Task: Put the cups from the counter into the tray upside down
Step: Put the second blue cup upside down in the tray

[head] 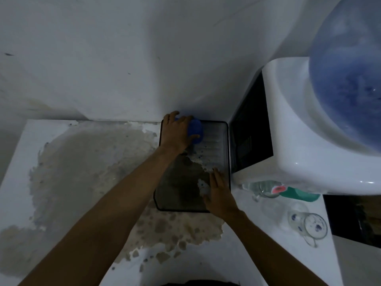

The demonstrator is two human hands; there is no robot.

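Observation:
A black mesh tray (224, 141) lies on the white counter against the wall. My left hand (177, 131) is wrapped around a blue cup (195, 129) at the tray's far left corner; whether the cup touches the mesh is hidden by my fingers. My right hand (218, 193) rests flat with fingers spread on the tray's near right part, holding nothing. On the counter to the right stand a clear glass with blue dots (309, 225), a clear glass (262, 188) and a green cup (299, 194), the last two partly under the dispenser.
A white water dispenser (299, 141) with a big blue bottle (350, 79) stands right of the tray, close to its edge. The counter (92, 172) has a large worn brownish patch. A white wall rises directly behind the tray.

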